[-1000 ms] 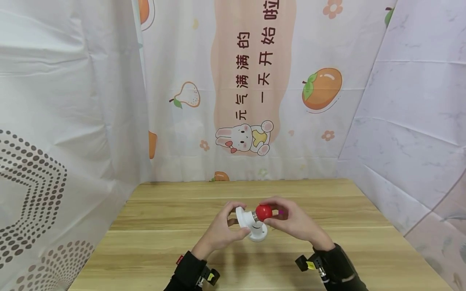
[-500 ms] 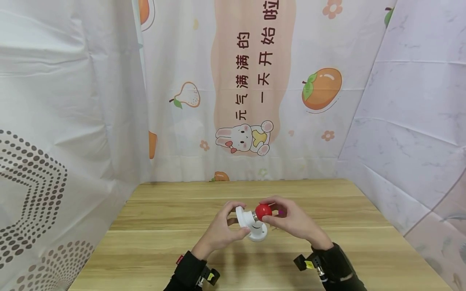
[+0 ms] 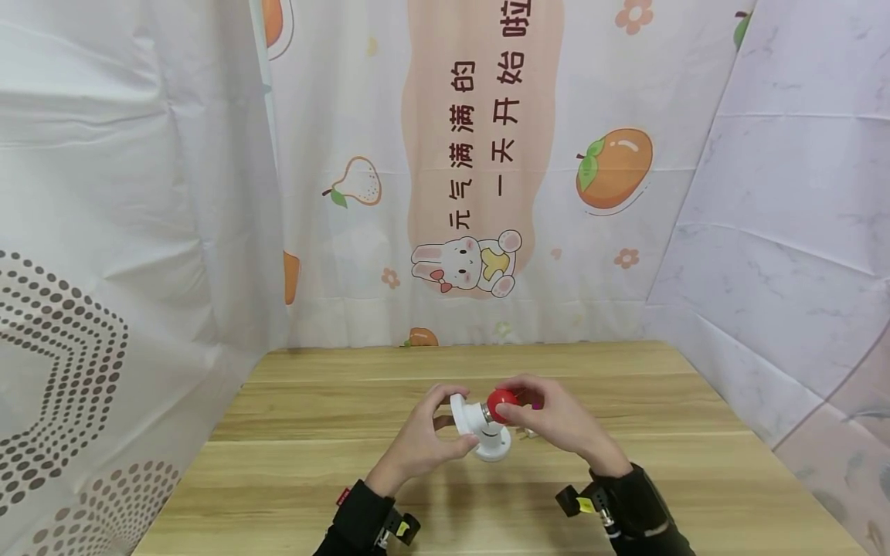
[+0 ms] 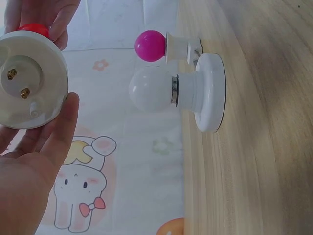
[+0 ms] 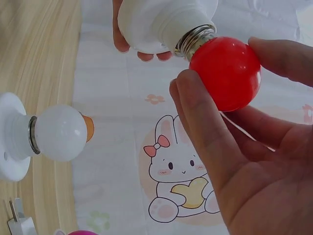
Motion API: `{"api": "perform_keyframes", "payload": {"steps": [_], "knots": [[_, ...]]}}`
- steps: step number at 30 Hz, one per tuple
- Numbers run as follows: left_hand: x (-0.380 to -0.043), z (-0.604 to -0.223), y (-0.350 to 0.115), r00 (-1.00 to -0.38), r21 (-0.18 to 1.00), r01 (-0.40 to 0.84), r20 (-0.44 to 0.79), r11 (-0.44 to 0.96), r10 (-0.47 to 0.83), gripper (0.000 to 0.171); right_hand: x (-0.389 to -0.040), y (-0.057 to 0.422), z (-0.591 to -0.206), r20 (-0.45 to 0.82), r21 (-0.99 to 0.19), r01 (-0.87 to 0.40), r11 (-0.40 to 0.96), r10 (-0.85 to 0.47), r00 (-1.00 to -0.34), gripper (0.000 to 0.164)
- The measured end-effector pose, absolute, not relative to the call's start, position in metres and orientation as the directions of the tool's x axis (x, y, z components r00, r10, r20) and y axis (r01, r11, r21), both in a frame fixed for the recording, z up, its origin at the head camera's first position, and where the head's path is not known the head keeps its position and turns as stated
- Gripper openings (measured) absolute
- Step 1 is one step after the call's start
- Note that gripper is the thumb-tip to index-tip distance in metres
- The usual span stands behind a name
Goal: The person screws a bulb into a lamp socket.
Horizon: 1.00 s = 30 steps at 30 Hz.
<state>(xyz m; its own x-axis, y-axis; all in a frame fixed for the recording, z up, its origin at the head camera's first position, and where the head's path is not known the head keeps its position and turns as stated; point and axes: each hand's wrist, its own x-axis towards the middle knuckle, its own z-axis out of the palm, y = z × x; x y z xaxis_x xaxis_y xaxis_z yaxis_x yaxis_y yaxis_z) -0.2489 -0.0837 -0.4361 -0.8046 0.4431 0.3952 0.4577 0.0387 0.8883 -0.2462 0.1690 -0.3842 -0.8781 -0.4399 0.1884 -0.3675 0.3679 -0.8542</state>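
Observation:
A white round-based lamp holder (image 3: 467,415) is held by its rim in my left hand (image 3: 424,444), raised over the table. Its underside with two brass-coloured terminals (image 4: 25,93) faces the left wrist camera. My right hand (image 3: 566,421) pinches a red light bulb (image 5: 227,73) between thumb and fingers. The bulb's silver screw thread (image 5: 193,41) sits at the mouth of the holder, partly exposed and a little angled. Behind the hands stands a second white lamp holder (image 4: 210,93) with a white bulb (image 4: 152,89) in it.
A pink bulb (image 4: 150,46) in a white socket (image 4: 178,49) stands beside the white bulb, with plug prongs (image 5: 13,209) showing near it. The wooden table (image 3: 313,463) meets a printed curtain (image 3: 348,255) at the back; plain curtains hang at both sides.
My right hand has shifted slightly left and its thumb has moved across the front of the red bulb. The left hand and lamp holder have stayed in place.

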Motion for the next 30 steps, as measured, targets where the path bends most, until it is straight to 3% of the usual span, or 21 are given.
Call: {"api": "perform_keyframes", "payload": {"steps": [8, 13, 23, 30], "knots": [[-0.249, -0.436, -0.083, -0.791, 0.875, 0.483, 0.418, 0.039, 0.447, 0.06, -0.246, 0.164, -0.383, 0.14, -0.904, -0.293, 0.313, -0.43, -0.892, 0.038], [-0.249, -0.437, -0.082, -0.783, 0.868, 0.496, 0.43, 0.035, 0.45, 0.06, -0.246, 0.162, -0.384, 0.14, -0.878, -0.299, 0.373, -0.397, -0.907, 0.037], [-0.248, -0.436, -0.083, -0.791, 0.875, 0.483, 0.413, 0.045, 0.451, 0.06, -0.245, 0.155, -0.39, 0.282, -0.815, -0.395, 0.424, -0.306, -0.909, 0.046], [-0.248, -0.436, -0.085, -0.803, 0.884, 0.464, 0.39, 0.06, 0.451, 0.061, -0.243, 0.155, -0.392, 0.488, -0.737, -0.599, 0.313, -0.367, -0.792, 0.014]]}}
